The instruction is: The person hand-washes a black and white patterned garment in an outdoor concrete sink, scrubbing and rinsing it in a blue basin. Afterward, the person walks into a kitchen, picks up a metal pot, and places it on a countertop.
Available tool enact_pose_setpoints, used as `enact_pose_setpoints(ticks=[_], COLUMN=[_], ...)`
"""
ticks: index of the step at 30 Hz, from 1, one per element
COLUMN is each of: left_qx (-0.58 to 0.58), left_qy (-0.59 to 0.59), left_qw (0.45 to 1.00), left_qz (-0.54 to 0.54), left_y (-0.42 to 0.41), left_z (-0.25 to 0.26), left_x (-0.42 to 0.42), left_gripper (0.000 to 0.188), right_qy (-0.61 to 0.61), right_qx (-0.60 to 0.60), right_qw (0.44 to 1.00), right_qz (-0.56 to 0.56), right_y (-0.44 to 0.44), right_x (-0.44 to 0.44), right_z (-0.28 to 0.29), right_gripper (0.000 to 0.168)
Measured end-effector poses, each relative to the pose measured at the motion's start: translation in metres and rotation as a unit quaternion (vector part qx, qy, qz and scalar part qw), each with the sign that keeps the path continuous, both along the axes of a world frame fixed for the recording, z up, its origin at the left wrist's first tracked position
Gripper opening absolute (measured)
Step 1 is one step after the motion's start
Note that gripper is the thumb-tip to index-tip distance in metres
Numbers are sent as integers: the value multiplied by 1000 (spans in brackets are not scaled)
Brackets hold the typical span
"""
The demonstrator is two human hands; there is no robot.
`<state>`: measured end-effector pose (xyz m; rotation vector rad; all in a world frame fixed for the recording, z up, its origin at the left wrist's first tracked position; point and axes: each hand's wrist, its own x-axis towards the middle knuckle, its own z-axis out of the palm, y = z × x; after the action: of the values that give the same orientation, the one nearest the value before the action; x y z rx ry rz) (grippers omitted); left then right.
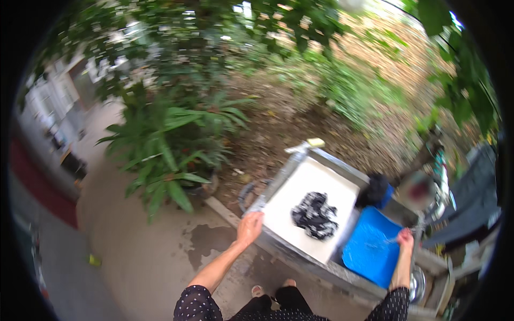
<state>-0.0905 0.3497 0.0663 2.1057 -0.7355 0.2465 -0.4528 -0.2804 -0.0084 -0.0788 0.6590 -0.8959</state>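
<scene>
My left hand (249, 228) is at the near left corner of an outdoor wash sink (289, 244), its fingers curled against the rim. Whether it grips the rim or only rests there is unclear. A crumpled black-and-white patterned cloth (315, 216) lies on the sink's pale slab (281, 204). To the right, a blue plastic basin (361, 257) sits in the other compartment. Over the basin's right side is my right hand (405, 238), fingers bent. Beside its fingers shows a blurred pale streak, either a clear object or water.
A yellowish block (315, 142) sits on the sink's far corner. Beyond the basin is a dark bundle (373, 190). A metal bowl (417, 285) stands by the right end. Leafy plants (168, 160) grow at the left, beside wet concrete paving (209, 240).
</scene>
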Motion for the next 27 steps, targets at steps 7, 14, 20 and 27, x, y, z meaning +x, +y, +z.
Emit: enact_pose_setpoints(ticks=[7,14,20,27], left_qx=[46,206,186,179], left_qy=[-76,-75,-47,-63], left_qw=[996,976,981,982], left_qz=[-29,2,5,0], left_y=[-109,-144,-140,-141], left_z=[-34,-63,-62,-60], left_x=[6,4,5,5], left_gripper=[33,31,26,25], right_qy=[-42,564,551,638], right_qx=[52,-111,-348,-276], right_qw=[995,785,330,390], right_qz=[-71,231,683,603], right_y=[15,78,173,176], right_x=[16,17,-16,-46], right_z=[-3,-51,-70,-72], right_gripper=[9,24,81,61])
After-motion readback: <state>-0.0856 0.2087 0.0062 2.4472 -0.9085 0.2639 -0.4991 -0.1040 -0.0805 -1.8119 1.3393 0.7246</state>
